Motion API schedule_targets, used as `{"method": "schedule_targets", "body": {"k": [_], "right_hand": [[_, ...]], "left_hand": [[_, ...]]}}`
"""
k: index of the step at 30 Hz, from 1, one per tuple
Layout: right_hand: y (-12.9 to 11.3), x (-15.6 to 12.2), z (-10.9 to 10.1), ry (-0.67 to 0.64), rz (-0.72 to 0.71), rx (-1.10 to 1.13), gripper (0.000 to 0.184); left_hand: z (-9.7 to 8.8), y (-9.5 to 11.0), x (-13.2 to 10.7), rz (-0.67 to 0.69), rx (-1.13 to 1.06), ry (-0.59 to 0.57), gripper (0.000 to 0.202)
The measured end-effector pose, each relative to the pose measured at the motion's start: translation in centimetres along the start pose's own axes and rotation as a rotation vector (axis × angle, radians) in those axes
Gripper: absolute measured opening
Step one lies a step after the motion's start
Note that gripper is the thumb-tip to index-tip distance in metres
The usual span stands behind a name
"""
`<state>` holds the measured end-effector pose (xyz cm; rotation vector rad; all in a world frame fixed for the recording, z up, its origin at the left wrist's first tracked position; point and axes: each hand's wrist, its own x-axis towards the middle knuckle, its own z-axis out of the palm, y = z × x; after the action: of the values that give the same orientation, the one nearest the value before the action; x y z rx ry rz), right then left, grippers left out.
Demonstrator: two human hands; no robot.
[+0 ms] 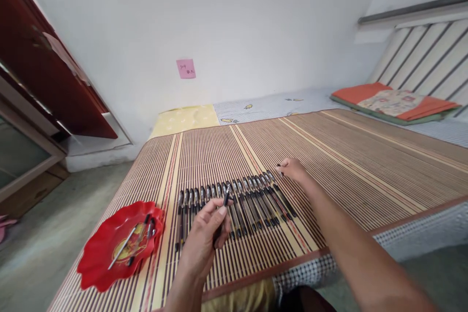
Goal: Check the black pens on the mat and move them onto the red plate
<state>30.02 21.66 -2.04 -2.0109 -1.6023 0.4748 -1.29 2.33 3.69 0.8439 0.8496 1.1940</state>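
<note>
Left hand [207, 228] pinches pen part [226, 197]; right hand [293, 169], dark piece [279, 171].

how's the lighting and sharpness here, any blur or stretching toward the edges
Head view: soft, fairly even light on the white wall, no harsh glare; head view: the right forearm looks soft and stretched toward the lower corner; head view: the row of pens is distinguishable, though fine print stays unreadable.

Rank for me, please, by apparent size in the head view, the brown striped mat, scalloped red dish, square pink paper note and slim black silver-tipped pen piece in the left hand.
1. Brown striped mat
2. Scalloped red dish
3. Pink paper note
4. Black pen piece
</note>
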Motion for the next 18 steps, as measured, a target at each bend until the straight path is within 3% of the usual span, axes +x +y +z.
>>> {"method": "schedule_targets", "body": {"k": [8, 18], "right_hand": [[1.3, 1.7, 2.7, -0.200, 0.033, -0.122, 0.022], [1.6, 1.4, 3.0, -0.196, -0.012, -0.130, 0.021]], "left_hand": [[-0.2, -0.4, 0.3, -0.012, 0.017, 0.011, 0.035], [0.3, 0.0, 0.2, -0.012, 0.014, 0.043, 0.042]]}}
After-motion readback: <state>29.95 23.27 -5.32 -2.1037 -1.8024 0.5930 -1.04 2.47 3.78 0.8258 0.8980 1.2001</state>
